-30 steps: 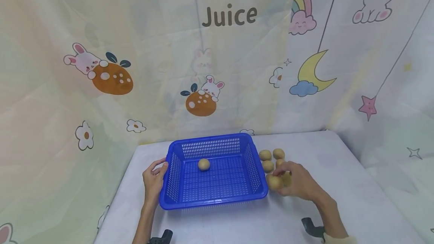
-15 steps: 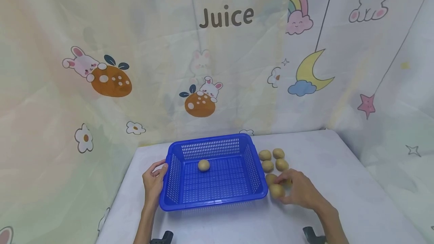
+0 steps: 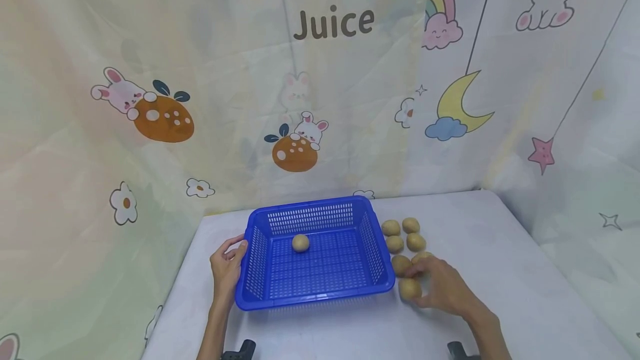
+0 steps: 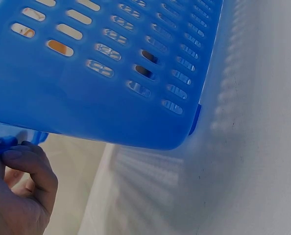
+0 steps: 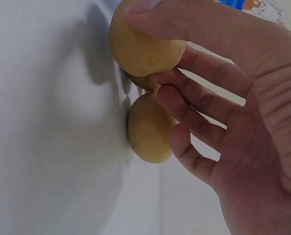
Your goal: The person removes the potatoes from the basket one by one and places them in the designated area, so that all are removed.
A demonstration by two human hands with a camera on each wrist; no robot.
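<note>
Beside basket (image 3: 260,249), right hand (image 3: 440,288) pinching potato (image 3: 409,288).

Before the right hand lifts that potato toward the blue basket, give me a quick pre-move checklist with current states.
1. Right hand grips potato: ok, thumb and fingers round it in the right wrist view.
2. Neighbouring potato free of fingers: not ok, fingers touch it.
3. Left hand holds blue basket rim: ok.
4. Room in basket: ok, one potato inside.
5. Grip firmness: cannot tell.
</note>
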